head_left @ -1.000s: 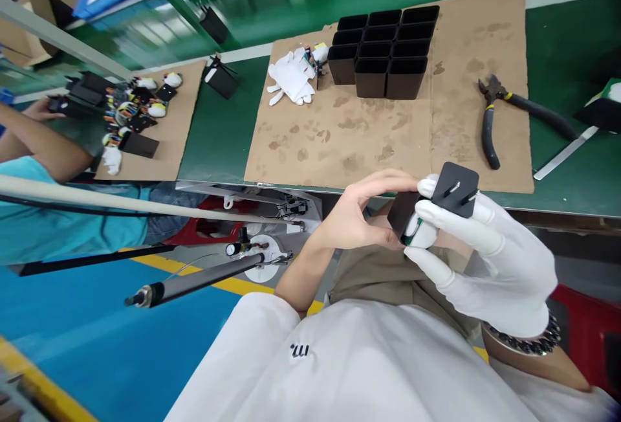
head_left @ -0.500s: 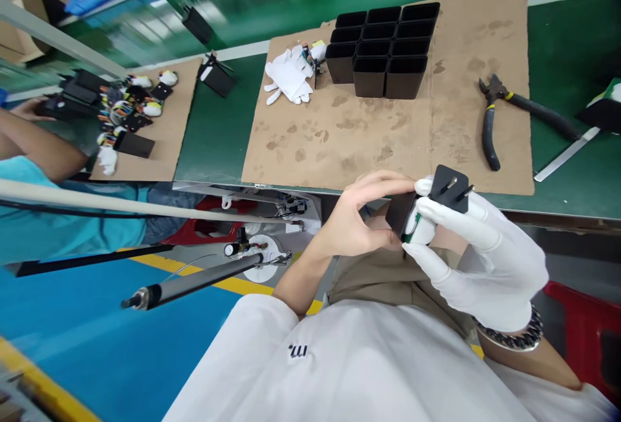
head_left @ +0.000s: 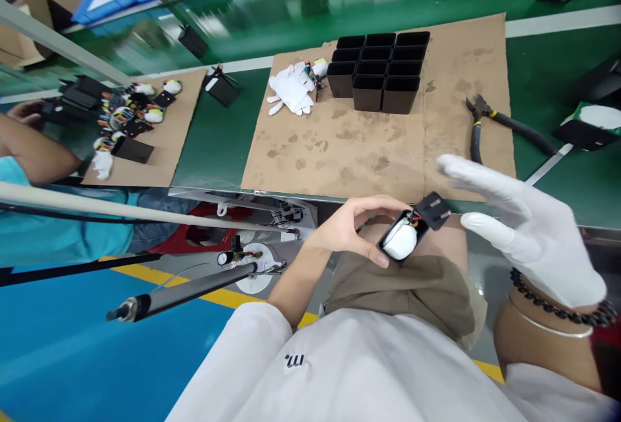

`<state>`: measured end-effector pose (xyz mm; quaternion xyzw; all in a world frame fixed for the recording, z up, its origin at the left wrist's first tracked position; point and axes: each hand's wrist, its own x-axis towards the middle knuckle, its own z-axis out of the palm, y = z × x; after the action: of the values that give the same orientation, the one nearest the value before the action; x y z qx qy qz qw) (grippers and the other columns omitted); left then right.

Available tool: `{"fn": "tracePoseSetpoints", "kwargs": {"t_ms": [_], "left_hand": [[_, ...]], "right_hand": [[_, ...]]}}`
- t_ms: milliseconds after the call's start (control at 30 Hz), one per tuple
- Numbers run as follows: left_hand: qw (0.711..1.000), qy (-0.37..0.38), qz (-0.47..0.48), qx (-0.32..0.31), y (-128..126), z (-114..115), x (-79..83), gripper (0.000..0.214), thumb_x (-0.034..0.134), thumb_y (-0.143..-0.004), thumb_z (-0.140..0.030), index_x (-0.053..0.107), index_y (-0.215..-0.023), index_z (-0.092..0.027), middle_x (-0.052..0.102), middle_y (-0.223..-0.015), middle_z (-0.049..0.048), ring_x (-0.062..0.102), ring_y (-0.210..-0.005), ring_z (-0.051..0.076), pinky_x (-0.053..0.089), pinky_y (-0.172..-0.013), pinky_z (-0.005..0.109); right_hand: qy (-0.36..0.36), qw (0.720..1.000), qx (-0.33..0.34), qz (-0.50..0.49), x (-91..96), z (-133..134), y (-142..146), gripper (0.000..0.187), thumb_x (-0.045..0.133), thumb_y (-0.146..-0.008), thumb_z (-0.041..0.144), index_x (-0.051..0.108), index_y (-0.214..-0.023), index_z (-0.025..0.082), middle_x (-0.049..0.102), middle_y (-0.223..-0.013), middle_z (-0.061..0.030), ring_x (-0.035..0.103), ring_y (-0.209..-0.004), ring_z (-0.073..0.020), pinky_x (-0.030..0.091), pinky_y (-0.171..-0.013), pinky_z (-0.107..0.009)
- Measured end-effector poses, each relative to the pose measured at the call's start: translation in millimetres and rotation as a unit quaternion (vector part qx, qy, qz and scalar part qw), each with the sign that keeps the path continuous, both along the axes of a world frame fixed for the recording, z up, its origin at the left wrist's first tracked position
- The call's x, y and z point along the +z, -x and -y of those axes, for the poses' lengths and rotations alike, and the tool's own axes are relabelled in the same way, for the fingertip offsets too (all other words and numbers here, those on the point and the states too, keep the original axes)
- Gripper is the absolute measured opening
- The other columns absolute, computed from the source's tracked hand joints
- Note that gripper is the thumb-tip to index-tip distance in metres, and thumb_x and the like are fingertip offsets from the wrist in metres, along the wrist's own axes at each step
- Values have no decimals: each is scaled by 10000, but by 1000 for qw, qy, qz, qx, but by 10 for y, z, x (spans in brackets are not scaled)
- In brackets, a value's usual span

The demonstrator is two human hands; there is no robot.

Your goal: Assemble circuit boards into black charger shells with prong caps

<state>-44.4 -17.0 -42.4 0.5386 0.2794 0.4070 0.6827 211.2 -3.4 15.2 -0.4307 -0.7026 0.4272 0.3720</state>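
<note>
My left hand [head_left: 352,228], bare, grips a black plastic adapter case [head_left: 406,237] just past the bench's front edge. Inside its mouth sits a rounded white part [head_left: 400,242]. A black plug plate [head_left: 433,210] with metal prongs hangs out at the case's upper right, joined by coloured wires. My right hand [head_left: 528,231], in a white glove, is apart from the case, thumb and fingers spread, holding nothing. Cutting pliers [head_left: 480,108] with black handles lie on the cardboard [head_left: 349,156] beyond my right hand.
Several open black cases [head_left: 381,72] stand grouped on the cardboard, beside a white glove [head_left: 292,88]. At right, a black plate with a green board [head_left: 589,127] lies by a metal strip [head_left: 548,164]. A co-worker's arm [head_left: 36,144] and loose parts are at left; a metal cylinder [head_left: 194,288] juts below.
My right hand has let go of the plug and white part and moved right, opening. The white part now sits in the case, whose mouth has turned up toward me. My view has shifted slightly.
</note>
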Motion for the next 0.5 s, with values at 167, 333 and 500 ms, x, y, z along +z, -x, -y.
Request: {"fn": "tracePoseSetpoints", "kwargs": {"t_ms": [167,333,500], "left_hand": [[997,48,41,-32,-64,0,27,858,1024,-325,-361,749,-1124,-209,755,-1145,123,699,-1113,338,522,-989,431],[988,-74,-82,109,-108,63,240,709,978,-527,-312,719,-1180,-218,723,-1180,102,674,-1107,270,514,-981,378],[905,-228,-228,278,-279,79,262,552,887,-674,-245,694,-1190,-213,707,-1105,82,656,-1020,220,524,-918,342]], "right_hand": [[69,987,75,-127,-60,-70,97,302,777,-847,231,748,-1125,346,776,-1156,13,754,-1050,-252,658,-914,-389],[-27,990,19,-137,-134,-30,75,384,816,-771,95,763,-1065,335,768,-1171,24,742,-1084,-248,640,-970,-407],[-135,985,-101,-32,-142,61,186,336,818,-790,142,773,-1084,299,777,-1144,5,749,-1038,-224,616,-982,-393]]}}
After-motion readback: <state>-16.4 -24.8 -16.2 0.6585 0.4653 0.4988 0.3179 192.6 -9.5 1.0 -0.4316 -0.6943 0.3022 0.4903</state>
